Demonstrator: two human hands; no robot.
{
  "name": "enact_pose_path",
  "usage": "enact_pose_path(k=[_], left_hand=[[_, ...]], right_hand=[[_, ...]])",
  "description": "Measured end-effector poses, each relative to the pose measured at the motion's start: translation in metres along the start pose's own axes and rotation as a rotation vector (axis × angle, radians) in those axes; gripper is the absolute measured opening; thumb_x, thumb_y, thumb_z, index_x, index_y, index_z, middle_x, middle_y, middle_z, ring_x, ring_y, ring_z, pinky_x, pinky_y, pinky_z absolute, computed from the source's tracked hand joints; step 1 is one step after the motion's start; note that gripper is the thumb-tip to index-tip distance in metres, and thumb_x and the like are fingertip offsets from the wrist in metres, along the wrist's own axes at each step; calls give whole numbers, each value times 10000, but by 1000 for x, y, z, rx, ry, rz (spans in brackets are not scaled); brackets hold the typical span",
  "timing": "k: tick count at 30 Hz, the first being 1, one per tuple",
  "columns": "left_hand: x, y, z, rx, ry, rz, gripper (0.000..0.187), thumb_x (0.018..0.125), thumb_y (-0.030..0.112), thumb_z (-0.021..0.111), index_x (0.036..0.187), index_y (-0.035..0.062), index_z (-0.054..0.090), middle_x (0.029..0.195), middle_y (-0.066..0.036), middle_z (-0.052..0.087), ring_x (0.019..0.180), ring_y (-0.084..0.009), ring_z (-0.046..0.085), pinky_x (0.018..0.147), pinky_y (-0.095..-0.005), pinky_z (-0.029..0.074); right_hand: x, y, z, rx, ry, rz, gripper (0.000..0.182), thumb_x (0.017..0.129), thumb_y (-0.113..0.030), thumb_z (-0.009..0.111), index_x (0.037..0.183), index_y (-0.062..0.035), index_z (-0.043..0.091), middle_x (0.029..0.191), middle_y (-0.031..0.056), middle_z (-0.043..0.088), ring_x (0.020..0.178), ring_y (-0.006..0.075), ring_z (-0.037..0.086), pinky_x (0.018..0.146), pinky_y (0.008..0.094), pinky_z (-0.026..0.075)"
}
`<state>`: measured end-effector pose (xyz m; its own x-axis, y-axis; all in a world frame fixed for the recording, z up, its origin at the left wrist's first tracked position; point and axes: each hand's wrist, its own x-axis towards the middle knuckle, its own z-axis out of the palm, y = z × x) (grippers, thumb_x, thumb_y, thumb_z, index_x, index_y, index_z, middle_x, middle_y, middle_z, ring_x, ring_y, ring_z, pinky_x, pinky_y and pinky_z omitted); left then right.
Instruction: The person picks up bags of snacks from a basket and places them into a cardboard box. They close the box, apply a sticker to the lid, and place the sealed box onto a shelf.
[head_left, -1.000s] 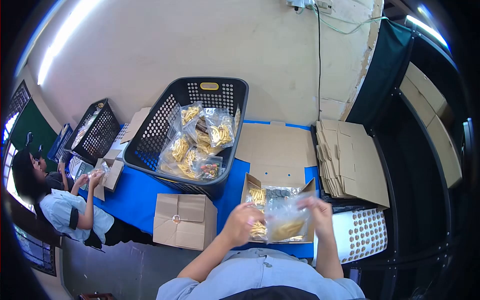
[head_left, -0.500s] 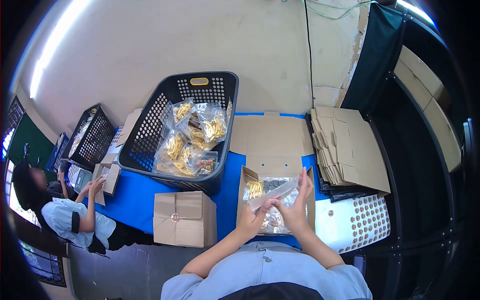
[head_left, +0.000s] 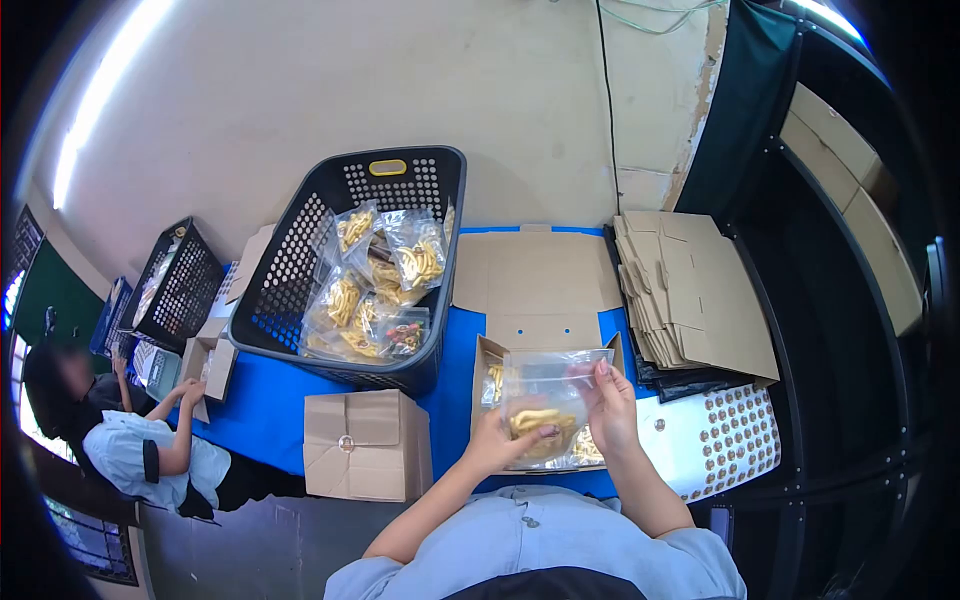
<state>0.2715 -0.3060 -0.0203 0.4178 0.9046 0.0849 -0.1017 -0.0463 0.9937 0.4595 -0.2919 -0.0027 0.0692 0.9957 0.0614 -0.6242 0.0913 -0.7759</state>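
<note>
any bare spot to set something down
Blue tabletop is bare left of the closed box, beside the black basket; a narrower strip separates basket and open box. Crowded: beneath the held bag, and rightward by stacked cardboard and sticker sheet.

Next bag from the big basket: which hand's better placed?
Probably the left hand: it's nearer the big basket than the right hand. Both hold a bag now, so neither is free.

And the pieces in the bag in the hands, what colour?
Golden yellow pieces, seen best in the head view.
</note>
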Motion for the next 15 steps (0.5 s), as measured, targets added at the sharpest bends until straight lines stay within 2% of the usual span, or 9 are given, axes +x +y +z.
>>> enact_pose_path(k=[1,2,3,4,6,8,9,12,15], left_hand=[[1,2,2,58,59,-100,408,860,244,686,1179,6,597,1109,-107,645,981,-173,622,883,-306,490],[4,-5,-1,32,107,-48,341,844,111,696,1151,5,590,1092,-77,640,923,-145,634,838,-278,511],[5,-7,-3,32,105,-47,341,844,111,696,1151,5,590,1092,-77,640,923,-145,634,838,-278,511],[7,-7,-5,-65,200,-82,351,852,138,692,1156,5,577,1075,-77,642,956,-141,617,846,-273,501],[10,-3,-5,-163,314,-64,337,870,147,674,1150,6,551,1053,-89,638,989,-130,600,843,-263,492],[6,8,1,-79,255,4,327,869,152,676,1128,-5,552,1051,-90,634,985,-135,602,841,-268,492],[4,9,2,6,204,75,319,868,157,677,1105,-16,554,1049,-92,630,981,-141,603,838,-273,493],[2,2,0,-23,178,50,306,880,167,661,1103,-14,555,1056,-94,626,961,-135,602,830,-265,489],[-3,-1,-2,-41,201,3,309,902,172,635,1148,9,545,1055,-75,623,968,-113,588,831,-257,484]], right_hand=[[0,-1,0,-2,3,-5,260,974,-220,497,1049,-2,617,974,105,660,984,189,610,907,346,464],[0,-1,2,-49,13,-4,272,973,-207,497,1131,3,569,1021,112,645,1006,197,605,931,354,456],[0,-2,4,-96,23,-3,315,971,-194,497,1212,8,520,1068,119,631,1028,206,601,954,362,447],[0,3,0,-290,-58,-38,451,930,-139,566,1330,-9,402,1155,133,591,1063,206,584,964,358,445],[-8,6,8,-355,-130,29,508,901,-112,603,1346,-17,377,1161,131,584,1068,197,577,953,346,452],[-17,18,10,-390,-188,113,563,845,-84,684,1328,-38,399,1147,105,575,1073,158,552,915,301,463],[-19,16,11,-396,-168,106,563,845,-84,684,1328,-38,399,1147,105,575,1073,158,552,915,301,463],[-25,15,10,-551,-255,140,435,912,-150,612,1285,-19,430,1154,94,566,1038,134,560,880,283,469],[-23,20,7,-403,-248,219,400,931,-164,584,1275,-20,440,1146,94,568,1019,131,565,860,279,477]])
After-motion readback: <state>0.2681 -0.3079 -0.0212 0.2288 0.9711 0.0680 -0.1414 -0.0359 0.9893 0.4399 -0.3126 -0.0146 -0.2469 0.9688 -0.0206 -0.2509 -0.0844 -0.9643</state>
